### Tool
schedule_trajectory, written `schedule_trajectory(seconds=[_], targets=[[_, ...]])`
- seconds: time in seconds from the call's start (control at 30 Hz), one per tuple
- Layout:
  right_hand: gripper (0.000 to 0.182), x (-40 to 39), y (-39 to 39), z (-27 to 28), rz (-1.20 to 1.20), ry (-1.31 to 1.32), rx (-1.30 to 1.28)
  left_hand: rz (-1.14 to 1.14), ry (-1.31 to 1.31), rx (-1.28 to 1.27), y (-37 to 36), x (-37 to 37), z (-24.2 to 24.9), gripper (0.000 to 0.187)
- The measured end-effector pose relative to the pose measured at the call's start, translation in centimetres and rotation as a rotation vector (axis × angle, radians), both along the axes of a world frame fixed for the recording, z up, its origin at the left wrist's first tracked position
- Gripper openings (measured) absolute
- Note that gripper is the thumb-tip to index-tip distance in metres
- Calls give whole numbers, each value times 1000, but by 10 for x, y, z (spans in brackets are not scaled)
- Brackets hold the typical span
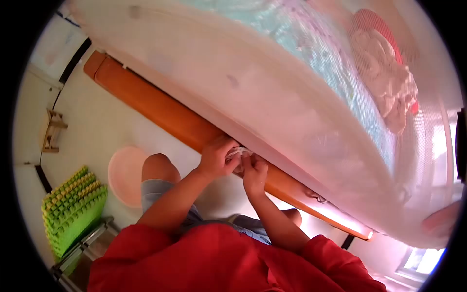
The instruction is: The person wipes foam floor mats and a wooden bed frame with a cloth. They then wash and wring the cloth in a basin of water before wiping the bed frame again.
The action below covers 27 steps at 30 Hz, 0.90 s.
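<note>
Both my hands meet at the brown wooden bed rail [155, 108], beside the lower edge of a pale mosquito net [287, 114]. Between them is a small bunch of white cord-like strips [238, 152]; its exact kind is hard to make out. My left hand [216, 156] is closed on the bunch, thumb and fingers pinched together. On the other side, my right hand [255, 174] pinches the same strips with its fingertips. My fingers partly cover the bunch.
Through the net show a light blue bed cover [311, 44] and a crumpled beige cloth [384, 78]. A round pink stool or basin [127, 176] is on the floor at left, near a green and yellow woven mat [73, 211]. A small wooden stool [52, 130] stands by the wall.
</note>
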State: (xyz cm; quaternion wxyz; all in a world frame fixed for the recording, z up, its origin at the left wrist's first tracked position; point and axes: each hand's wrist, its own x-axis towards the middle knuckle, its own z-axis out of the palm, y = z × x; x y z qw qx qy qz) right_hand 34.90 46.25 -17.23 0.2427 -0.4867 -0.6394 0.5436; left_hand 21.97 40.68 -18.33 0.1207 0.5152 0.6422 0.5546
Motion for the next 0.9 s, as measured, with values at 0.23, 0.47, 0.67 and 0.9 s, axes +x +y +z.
schedule_trajectory(seconds=[0.23,0.47,0.67,0.9], targets=[[21,4,-6,-3,30,427,-59,-33,180,39,-5,6,-9,19],[34,44,-19,-4,67,512,-155,-273,-487,-288,-16,-1,9,11],[50,91,-28,25,-81,714,-316,-321,-844,-385,-34,51,34,16],[71,124,-42,29,-131,728,-426,-410,-939,-573,-41,71,50,22]])
